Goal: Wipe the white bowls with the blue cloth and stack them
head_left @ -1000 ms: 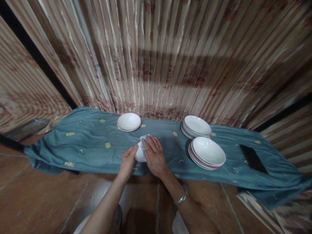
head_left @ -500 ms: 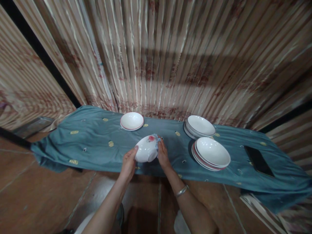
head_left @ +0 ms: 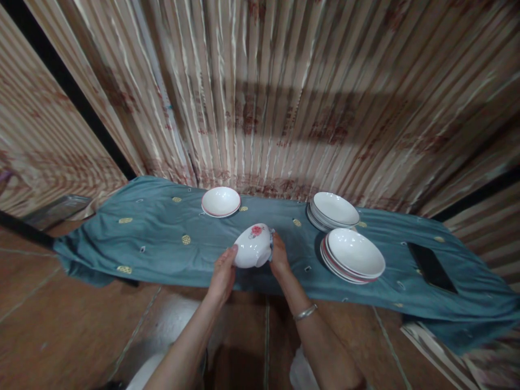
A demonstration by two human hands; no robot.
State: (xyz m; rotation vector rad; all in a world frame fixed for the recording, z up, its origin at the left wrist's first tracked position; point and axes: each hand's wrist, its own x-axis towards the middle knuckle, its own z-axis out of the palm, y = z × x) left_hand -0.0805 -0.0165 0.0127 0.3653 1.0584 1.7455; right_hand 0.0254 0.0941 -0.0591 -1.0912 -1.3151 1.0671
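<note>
A white bowl (head_left: 251, 250) with a red flower on its outside is tilted on its side above the front of the cloth-covered table. My left hand (head_left: 223, 271) is closed on the bowl's left edge, thumb on the outer wall. At the bowl's right side, my right hand (head_left: 279, 255) has its fingers bent around a light-blue cloth (head_left: 271, 245), pressed close to the bowl's base. Most of that cloth is hidden by the fingers and the bowl. A silver bangle (head_left: 305, 312) circles my right wrist.
Shallow white bowls with red rims (head_left: 221, 202) sit at the back left. Two stacks stand on the right: a dark-rimmed one (head_left: 335, 210) behind, a red-rimmed one (head_left: 355, 253) in front. A black phone (head_left: 432, 267) lies beyond them on the teal tablecloth (head_left: 162, 254). Curtains (head_left: 260, 108) hang behind.
Both hands and the bowl have shifted slightly right. The bowl has turned a little, and less of the blue cloth shows at its side. The stacks have stayed put.
</note>
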